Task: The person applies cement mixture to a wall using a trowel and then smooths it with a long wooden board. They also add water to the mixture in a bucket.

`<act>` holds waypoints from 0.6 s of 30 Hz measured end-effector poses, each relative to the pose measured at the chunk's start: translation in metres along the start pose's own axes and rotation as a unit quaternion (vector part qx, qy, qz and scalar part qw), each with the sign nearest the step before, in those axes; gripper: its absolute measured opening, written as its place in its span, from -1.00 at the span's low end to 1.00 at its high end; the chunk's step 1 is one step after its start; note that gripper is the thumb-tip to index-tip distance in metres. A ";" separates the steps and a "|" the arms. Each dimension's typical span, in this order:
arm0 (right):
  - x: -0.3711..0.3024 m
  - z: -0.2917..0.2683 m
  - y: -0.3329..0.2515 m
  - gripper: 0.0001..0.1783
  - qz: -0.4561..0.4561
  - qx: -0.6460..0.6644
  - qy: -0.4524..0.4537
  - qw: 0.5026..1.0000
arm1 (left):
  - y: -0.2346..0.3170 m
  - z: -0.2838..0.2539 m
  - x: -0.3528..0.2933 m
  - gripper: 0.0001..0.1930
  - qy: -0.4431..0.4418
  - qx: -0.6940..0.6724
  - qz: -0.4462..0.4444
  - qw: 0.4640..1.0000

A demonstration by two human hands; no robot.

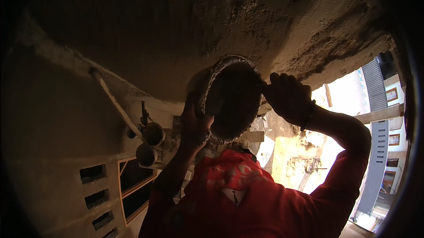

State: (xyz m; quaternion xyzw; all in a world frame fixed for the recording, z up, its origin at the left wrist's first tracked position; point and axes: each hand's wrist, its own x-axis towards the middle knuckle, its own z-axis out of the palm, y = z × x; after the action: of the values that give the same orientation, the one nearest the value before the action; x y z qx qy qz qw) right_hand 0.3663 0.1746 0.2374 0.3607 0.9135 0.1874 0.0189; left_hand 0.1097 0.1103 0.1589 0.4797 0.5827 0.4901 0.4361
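A person's left hand point(196, 125) grasps a dark round basin with a crusted rim point(209, 83), below rough brown plaster point(265, 17) beyond the fingertips. The right hand point(289, 96) curls at the opposite edge, its grip unclear: apparently mid-handling, a stage likely demanding steady left-hand support.

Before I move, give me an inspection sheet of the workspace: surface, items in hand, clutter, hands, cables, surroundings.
Surface: rough wall or ceiling, deeply shadowed toward the left.
Items in hand: round pan, rim crusted; interior too dark to read.
Clutter: two bucket-like containers and a slanting pole, left side.
Hands: left hand has its grip on the pan's left side; right hand at its right edge, contact unclear.
Cables: nothing seen.
Surroundings: wood-framed window lower left; glaring daylight right.
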 end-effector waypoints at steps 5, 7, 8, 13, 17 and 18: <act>0.013 0.021 -0.021 -0.78 0.012 -0.025 -0.089 0.996 | 0.018 0.013 0.007 -0.28 -0.041 0.074 0.149 0.985; 0.010 0.036 -0.021 -0.76 0.012 0.018 -0.093 0.995 | 0.016 0.015 0.008 -0.28 -0.047 0.082 0.175 0.980; 0.001 0.052 -0.014 -0.76 0.012 0.068 -0.075 0.995 | 0.017 0.016 0.008 -0.28 -0.050 0.078 0.181 0.979; -0.031 0.103 -0.025 -0.82 -0.024 0.207 0.026 0.978 | 0.012 0.020 -0.003 -0.25 -0.044 0.093 0.185 0.977; -0.035 0.118 -0.051 -0.79 0.014 0.355 0.015 0.935 | 0.006 0.014 -0.008 -0.24 -0.019 0.125 0.141 0.982; -0.031 0.108 -0.052 -0.75 0.045 0.401 -0.003 0.915 | 0.010 0.010 -0.009 -0.24 -0.016 0.064 0.101 0.993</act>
State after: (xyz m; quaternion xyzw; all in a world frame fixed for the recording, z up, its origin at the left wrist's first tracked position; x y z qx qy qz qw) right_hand 0.3733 0.1545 0.1150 0.3794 0.8945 -0.1952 -0.1336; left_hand 0.1228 0.1034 0.1680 0.5704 0.5545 0.4856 0.3624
